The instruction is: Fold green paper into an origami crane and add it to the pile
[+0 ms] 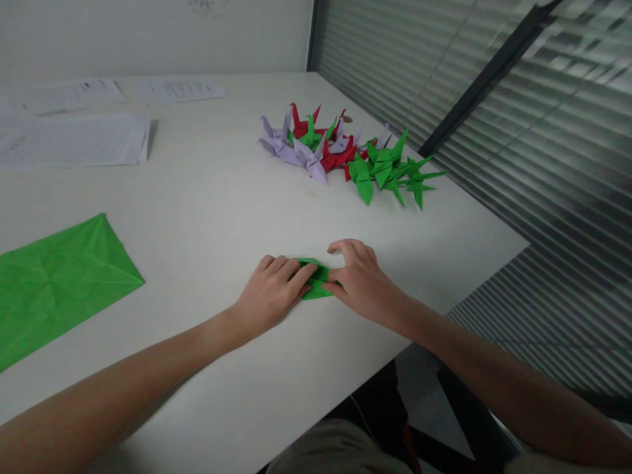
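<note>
Your left hand [270, 289] and right hand [364, 282] pinch opposite ends of the folded green paper [317, 292] on the white table [207, 217].

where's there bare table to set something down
Bare tabletop lies between the creased green sheet and left hand, and between right hand and origami cranes. Crowded: among the cranes, and at the folded green paper between the hands.

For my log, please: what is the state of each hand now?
Left hand: touching the small folded green paper; grip cannot be told.
Right hand: closed, holding the paper's right end.
</note>
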Tool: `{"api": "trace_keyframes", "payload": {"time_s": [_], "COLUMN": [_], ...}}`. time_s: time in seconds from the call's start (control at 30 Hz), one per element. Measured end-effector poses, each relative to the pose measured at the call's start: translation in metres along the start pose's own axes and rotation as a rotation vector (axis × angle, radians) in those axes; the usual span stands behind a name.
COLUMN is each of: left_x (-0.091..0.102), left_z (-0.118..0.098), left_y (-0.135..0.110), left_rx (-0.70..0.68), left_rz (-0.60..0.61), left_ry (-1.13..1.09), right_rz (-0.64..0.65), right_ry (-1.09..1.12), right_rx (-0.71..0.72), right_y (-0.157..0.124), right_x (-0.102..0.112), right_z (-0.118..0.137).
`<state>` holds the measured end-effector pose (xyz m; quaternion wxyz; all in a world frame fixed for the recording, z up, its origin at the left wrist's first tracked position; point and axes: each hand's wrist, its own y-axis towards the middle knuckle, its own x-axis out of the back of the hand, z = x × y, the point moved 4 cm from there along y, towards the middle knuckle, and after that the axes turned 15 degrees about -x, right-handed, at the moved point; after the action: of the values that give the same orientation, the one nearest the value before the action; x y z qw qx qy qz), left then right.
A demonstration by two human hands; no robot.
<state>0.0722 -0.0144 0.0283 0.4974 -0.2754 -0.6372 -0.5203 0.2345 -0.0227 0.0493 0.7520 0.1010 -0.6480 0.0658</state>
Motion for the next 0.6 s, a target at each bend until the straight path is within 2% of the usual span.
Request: {"api": "trace_keyframes", "payload": {"time_s": [0.1, 0.17, 0.33, 0.6], "left_x": [0.005, 0.003, -0.002, -0.006], "left_z": [-0.008, -0.012, -0.005, 0.002], "left_y": [0.000, -0.002, -0.011, -0.011], "left_rx": [-0.134, -0.214, -0.196, -0.329], "left_rz": [-0.079, -0.076, -0.114, 0.013], "left_ry": [0.073, 0.027, -0.164, -0.278], "right_rz": [-0.032, -0.054, -0.067, -0.091], "right_ry": [0.016, 0.021, 0.012, -0.076], "right_rx": [-0.013, -0.022, -0.017, 0.109], "right_y": [-0.004, -0.007, -0.008, 0.004], "right_x": [-0.005, -0.008, -0.009, 0.007], "right_z": [-0.001, -0.003, -0.012, -0.020]}}
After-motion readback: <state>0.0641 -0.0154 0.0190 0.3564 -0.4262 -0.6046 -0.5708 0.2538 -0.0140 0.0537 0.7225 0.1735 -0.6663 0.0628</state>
